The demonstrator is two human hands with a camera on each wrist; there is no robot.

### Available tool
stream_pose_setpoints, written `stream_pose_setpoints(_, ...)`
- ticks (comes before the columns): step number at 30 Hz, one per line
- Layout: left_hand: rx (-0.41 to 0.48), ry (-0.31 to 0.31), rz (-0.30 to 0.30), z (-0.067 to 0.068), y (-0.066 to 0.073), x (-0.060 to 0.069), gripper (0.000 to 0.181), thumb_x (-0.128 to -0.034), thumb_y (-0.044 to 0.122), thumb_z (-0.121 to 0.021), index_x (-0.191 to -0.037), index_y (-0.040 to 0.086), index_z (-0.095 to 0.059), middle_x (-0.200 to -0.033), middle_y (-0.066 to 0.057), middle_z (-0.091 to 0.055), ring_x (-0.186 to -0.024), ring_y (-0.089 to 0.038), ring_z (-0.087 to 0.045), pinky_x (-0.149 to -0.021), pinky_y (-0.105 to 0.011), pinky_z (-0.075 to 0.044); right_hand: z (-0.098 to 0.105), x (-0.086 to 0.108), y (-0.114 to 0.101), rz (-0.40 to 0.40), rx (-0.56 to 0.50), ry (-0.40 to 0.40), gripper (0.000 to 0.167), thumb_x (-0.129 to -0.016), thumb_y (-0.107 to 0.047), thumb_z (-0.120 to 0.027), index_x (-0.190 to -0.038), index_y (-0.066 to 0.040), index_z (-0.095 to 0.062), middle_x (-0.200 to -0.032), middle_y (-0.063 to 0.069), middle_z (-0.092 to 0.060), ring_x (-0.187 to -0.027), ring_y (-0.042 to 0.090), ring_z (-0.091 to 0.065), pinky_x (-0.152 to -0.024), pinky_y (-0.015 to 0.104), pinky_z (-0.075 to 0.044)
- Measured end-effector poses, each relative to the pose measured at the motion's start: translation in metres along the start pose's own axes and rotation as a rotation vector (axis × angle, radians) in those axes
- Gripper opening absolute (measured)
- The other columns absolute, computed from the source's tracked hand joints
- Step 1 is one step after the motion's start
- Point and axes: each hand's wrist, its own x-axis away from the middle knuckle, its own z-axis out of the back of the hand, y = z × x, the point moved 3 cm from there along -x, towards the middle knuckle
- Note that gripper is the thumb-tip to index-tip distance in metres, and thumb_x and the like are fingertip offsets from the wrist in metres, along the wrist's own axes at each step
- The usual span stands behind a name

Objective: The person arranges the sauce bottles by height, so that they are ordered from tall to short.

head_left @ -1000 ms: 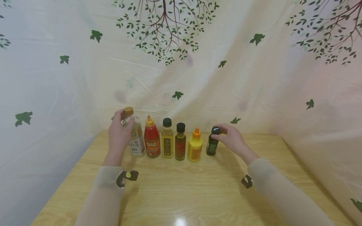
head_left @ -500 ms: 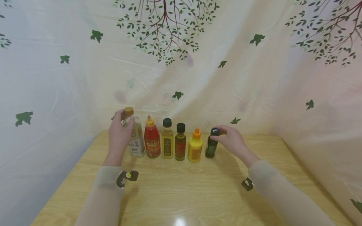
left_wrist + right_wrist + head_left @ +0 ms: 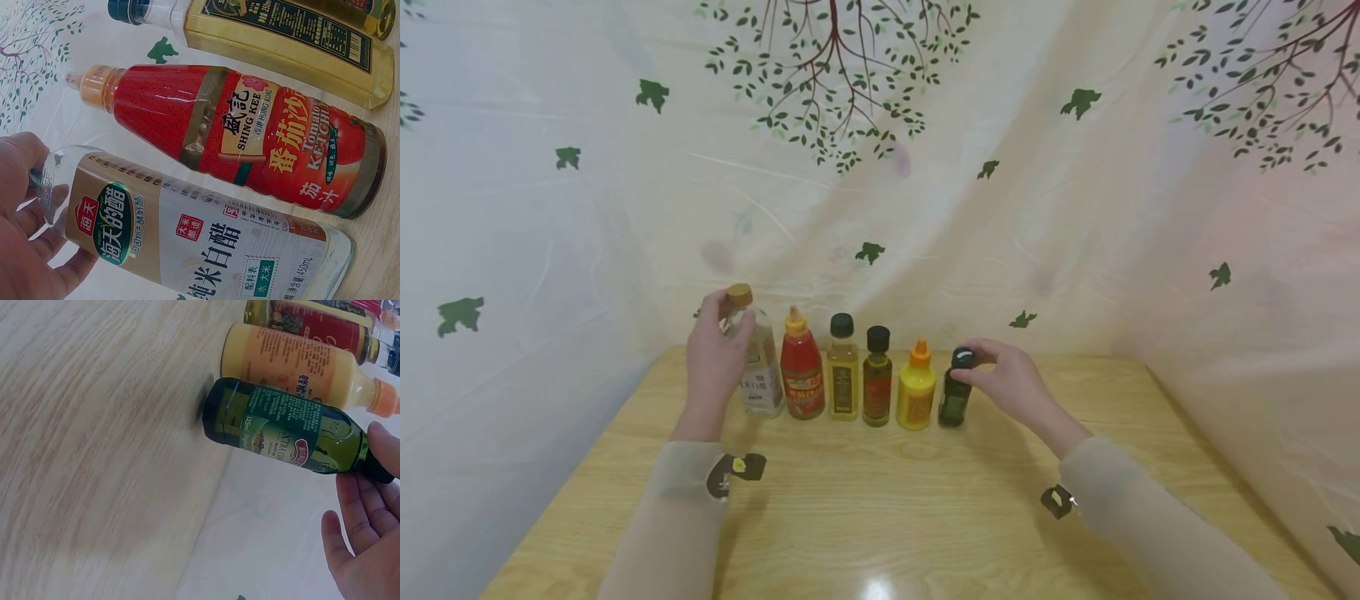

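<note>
At the left end of a row of bottles, my left hand [image 3: 713, 362] holds a clear white rice vinegar bottle [image 3: 194, 231] around its neck, under the gold cap. The vinegar bottle stands upright beside a red tomato ketchup bottle [image 3: 169, 119]. At the right end, my right hand [image 3: 1011, 379] pinches a small dark green olive oil bottle [image 3: 281, 428] at its black cap and neck. This bottle leans slightly, just right of a yellow squeeze bottle [image 3: 916, 396] with an orange nozzle. Whether its base touches the table cannot be told.
Between the ketchup and the yellow bottle stand a pale yellow oil bottle [image 3: 844, 383] and a black-capped bottle with a red label [image 3: 877, 387]. All are near the back edge of the wooden table [image 3: 880, 508]. A leaf-printed curtain [image 3: 820, 217] hangs behind.
My right hand has brought the olive oil bottle leftward and a little toward me, closer to the yellow bottle. My left hand and the vinegar bottle have stayed put.
</note>
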Motion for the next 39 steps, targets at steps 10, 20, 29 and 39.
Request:
stream_pose_setpoints(10,0.002,0.002,-0.005,-0.0003,-0.0008,0.0001,0.064,-0.1148,0.038,-0.060,-0.168,0.010,-0.040,-0.165,-0.015,-0.052,-0.157,-0.038,-0.041,-0.129,-0.063,-0.034,-0.0029,0.0039,-0.0018,0.013,0.008,0.000,0.045,-0.099,-0.029,-0.087,-0.138,-0.012,-0.074,-0.113,0.002,-0.080,-0.131,0.039,-0.066,-0.109,0.065,-0.051)
stream_pose_setpoints(20,0.011,-0.001,-0.002,-0.0014,0.0006,-0.0004,0.061,-0.1147,0.032,-0.061,-0.168,0.010,-0.040,-0.165,-0.015,-0.052,-0.159,-0.039,-0.039,-0.130,-0.064,-0.031,-0.0029,0.0059,-0.0014,0.015,0.007,0.004,0.046,-0.098,-0.026,-0.088,-0.139,-0.011,-0.074,-0.113,0.003,-0.080,-0.130,0.040,-0.067,-0.110,0.065,-0.052)
stream_pose_setpoints(29,0.013,0.005,-0.005,-0.0020,0.0008,-0.0008,0.061,-0.1147,0.033,-0.061,-0.167,0.010,-0.040,-0.164,-0.016,-0.052,-0.158,-0.038,-0.040,-0.130,-0.063,-0.031,-0.0026,0.0046,-0.0011,0.001,0.011,-0.017,0.048,-0.100,-0.028,-0.087,-0.142,-0.011,-0.073,-0.116,0.005,-0.080,-0.132,0.039,-0.066,-0.109,0.063,-0.053)
stream_pose_setpoints(39,0.029,0.011,0.007,-0.0014,0.0010,0.0014,0.058,-0.1145,0.034,-0.061,-0.165,0.011,-0.044,-0.162,-0.014,-0.054,-0.158,-0.036,-0.041,-0.130,-0.061,-0.033,-0.0044,0.0046,-0.0004,-0.001,0.001,-0.039,0.050,-0.100,-0.028,-0.086,-0.144,-0.010,-0.071,-0.117,0.004,-0.080,-0.130,0.039,-0.067,-0.105,0.061,-0.056)
